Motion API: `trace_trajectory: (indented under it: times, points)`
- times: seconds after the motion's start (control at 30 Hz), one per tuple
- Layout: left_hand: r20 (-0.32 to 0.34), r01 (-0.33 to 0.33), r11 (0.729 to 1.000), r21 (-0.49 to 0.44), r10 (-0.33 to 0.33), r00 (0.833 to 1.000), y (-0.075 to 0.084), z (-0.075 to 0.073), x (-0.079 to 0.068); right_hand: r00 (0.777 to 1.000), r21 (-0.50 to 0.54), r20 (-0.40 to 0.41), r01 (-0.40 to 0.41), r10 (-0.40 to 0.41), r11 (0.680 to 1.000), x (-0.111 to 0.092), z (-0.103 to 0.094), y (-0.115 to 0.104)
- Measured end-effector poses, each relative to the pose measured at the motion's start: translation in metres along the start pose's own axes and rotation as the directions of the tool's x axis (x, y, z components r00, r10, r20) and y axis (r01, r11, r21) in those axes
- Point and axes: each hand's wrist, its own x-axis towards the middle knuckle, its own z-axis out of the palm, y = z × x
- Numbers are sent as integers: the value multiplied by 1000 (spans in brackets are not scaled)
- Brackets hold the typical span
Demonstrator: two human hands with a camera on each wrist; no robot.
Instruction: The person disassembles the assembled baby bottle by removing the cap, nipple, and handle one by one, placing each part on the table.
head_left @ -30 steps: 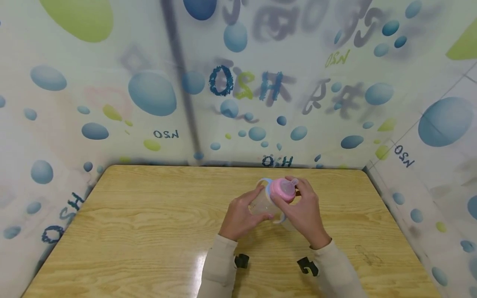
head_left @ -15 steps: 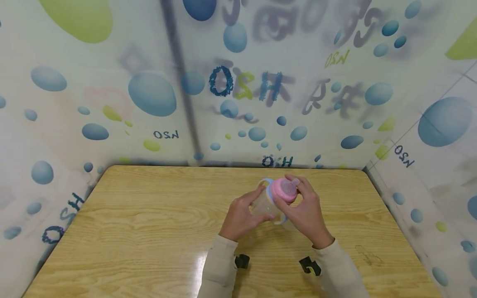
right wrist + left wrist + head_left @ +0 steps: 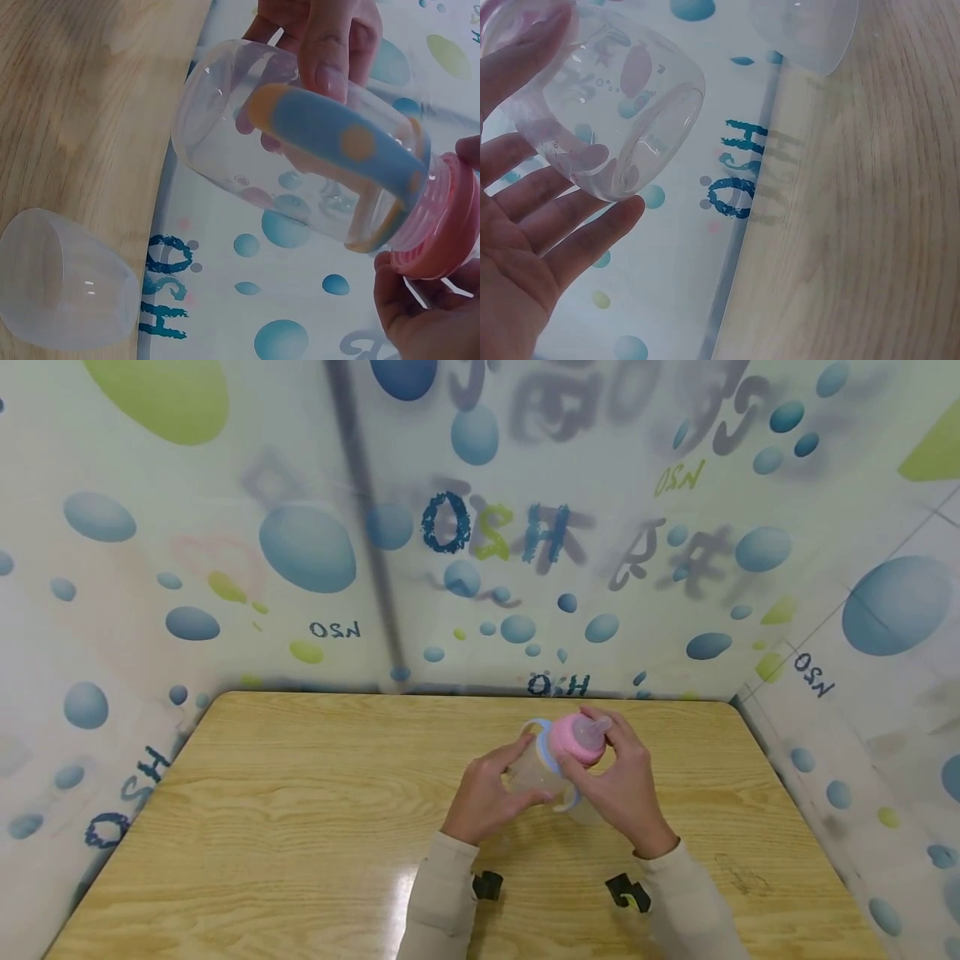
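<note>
A clear baby bottle (image 3: 528,772) is held tilted above the table, its teat (image 3: 602,725) pointing up and to the right. My left hand (image 3: 483,797) grips the bottle's body, thumb on one side and fingers on the other. With fingers and thumb, my right hand (image 3: 626,789) holds the pink screw ring (image 3: 572,743) around its edge. In the right wrist view, the ring sits at the mouth, with part of the threaded neck (image 3: 412,232) showing below it. A blue handle (image 3: 330,135) with orange spots is fitted round the neck.
A translucent bottle cap (image 3: 67,285) stands on the wooden table (image 3: 300,793), just beyond the hands and partly hidden in the head view. The patterned wall sheet (image 3: 480,610) rises behind the table's far edge.
My right hand and the pink ring have shifted slightly right and up, away from the bottle's body. My left hand has stayed nearly in place.
</note>
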Motion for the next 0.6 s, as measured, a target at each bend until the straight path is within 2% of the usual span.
trace_trajectory:
  times: [0.37, 0.6]
  points:
    - [-9, 53, 999, 7, -53, 999, -2, -2, -1, 994, 26, -84, -67, 69, 997, 1, -11, 5]
    - [-30, 48, 999, 8, -48, 998, -5, -3, 0, 987, -32, -126, -108, 103, 994, 0, -16, 12]
